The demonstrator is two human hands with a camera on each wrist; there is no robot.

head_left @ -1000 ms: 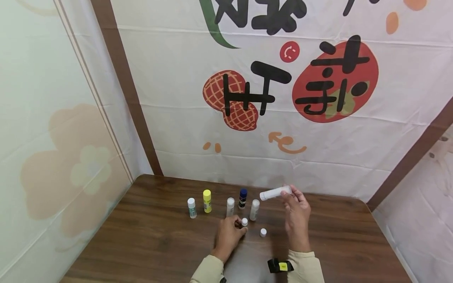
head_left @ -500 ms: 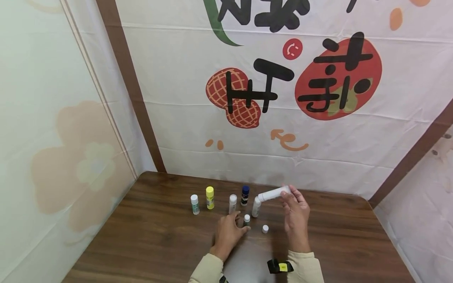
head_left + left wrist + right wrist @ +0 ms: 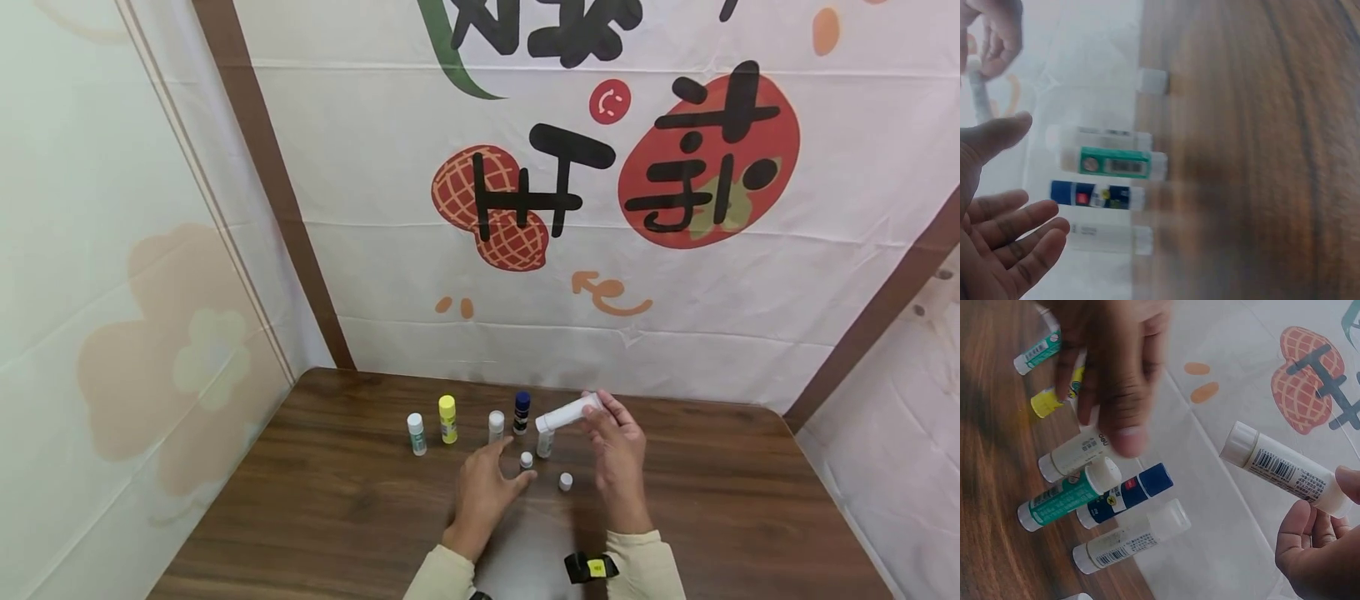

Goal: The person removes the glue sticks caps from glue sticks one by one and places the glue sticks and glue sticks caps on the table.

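Head view: you are pinching the white glue stick [image 3: 566,414], tilted above the table [image 3: 352,500], in your right hand [image 3: 621,458]; your left hand [image 3: 482,492] is hanging wide, holding nothing, near the closest green glue stick [image 3: 1063,501]. A steady pinch should help you avoid the blue glue stick [image 3: 522,414].

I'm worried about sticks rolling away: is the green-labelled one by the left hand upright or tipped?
Upright: the green-labelled stick stands on end on the table, its white top pointing up.

R fingers [image 3: 1297,528] pinch wht glue stick [image 3: 1275,465]; blurred L fingers [image 3: 1125,412] nr grn stick [image 3: 1060,500].
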